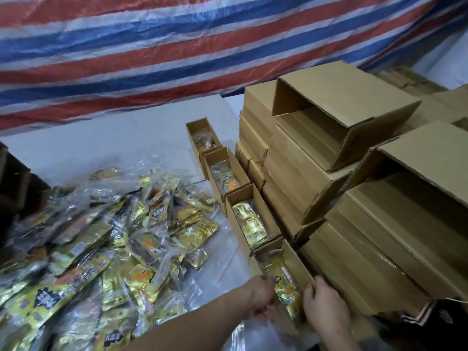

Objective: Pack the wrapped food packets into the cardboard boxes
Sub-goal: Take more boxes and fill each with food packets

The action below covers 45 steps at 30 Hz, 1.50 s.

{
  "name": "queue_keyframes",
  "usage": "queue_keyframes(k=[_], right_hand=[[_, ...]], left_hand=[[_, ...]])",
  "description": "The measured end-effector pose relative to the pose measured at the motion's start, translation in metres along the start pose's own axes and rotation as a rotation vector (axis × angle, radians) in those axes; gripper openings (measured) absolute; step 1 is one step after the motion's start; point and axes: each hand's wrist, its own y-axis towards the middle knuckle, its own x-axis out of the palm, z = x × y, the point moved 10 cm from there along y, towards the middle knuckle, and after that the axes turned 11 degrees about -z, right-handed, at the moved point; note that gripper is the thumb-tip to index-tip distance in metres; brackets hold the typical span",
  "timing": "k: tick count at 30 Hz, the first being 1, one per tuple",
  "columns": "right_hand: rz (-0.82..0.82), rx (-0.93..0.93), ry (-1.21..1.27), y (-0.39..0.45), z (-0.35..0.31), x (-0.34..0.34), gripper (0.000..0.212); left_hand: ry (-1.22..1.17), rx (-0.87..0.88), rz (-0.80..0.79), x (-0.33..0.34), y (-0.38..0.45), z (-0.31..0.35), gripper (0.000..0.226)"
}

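A heap of gold and black wrapped food packets (106,239) in clear bags covers the table's left half. Several narrow open cardboard boxes stand end to end in a row, each with packets inside; the nearest box (297,264) holds a gold packet (285,285). My left hand (260,298) grips the near box's left wall, fingers curled round it beside the packet. My right hand (324,305) rests on the box's right wall, its fingers curled over the rim.
Tall stacks of closed cardboard boxes (374,224) rise right of the row, with open-flapped ones (342,102) on top. A striped red, white and blue tarp (177,46) hangs behind. The white table (101,145) shows at the back. A dark box (15,183) sits at far left.
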Motion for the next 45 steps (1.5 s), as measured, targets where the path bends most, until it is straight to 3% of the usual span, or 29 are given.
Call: queue_keyframes(k=[4, 8, 12, 14, 19, 23, 32, 40, 43, 45], right_hand=[[0.006, 0.017, 0.011, -0.003, 0.0, -0.005, 0.025], [0.073, 0.026, 0.028, -0.007, -0.001, -0.016, 0.042], [0.192, -0.114, 0.078, -0.009, -0.03, -0.036, 0.04], [0.222, -0.223, 0.126, -0.011, -0.057, -0.042, 0.036], [0.185, -0.484, 0.208, -0.023, -0.159, -0.043, 0.029], [0.006, -0.69, 0.257, -0.047, -0.268, -0.023, 0.022], [-0.157, -1.114, 0.373, -0.167, -0.49, 0.001, 0.018], [-0.19, -1.266, 0.337, -0.227, -0.588, 0.001, 0.021], [-0.155, -1.351, 0.327, -0.251, -0.647, -0.024, 0.034], [-0.158, -1.395, 0.327, -0.268, -0.692, -0.044, 0.038]], left_hand=[[0.056, -0.003, 0.006, -0.004, 0.0, 0.003, 0.066], [0.061, -0.006, -0.001, -0.006, 0.002, 0.0, 0.07], [0.092, 0.034, 0.026, -0.03, -0.016, 0.006, 0.074], [0.191, 0.096, 0.088, -0.056, -0.041, 0.015, 0.062], [0.388, 0.282, 0.392, -0.152, -0.137, 0.022, 0.041], [0.247, 0.405, 0.641, -0.226, -0.223, 0.001, 0.035], [0.183, 0.636, 1.191, -0.314, -0.393, -0.034, 0.019], [0.172, 0.758, 1.449, -0.351, -0.51, -0.036, 0.016], [0.112, 0.817, 1.599, -0.392, -0.583, -0.017, 0.014], [0.114, 0.753, 1.726, -0.434, -0.632, -0.005, 0.021]])
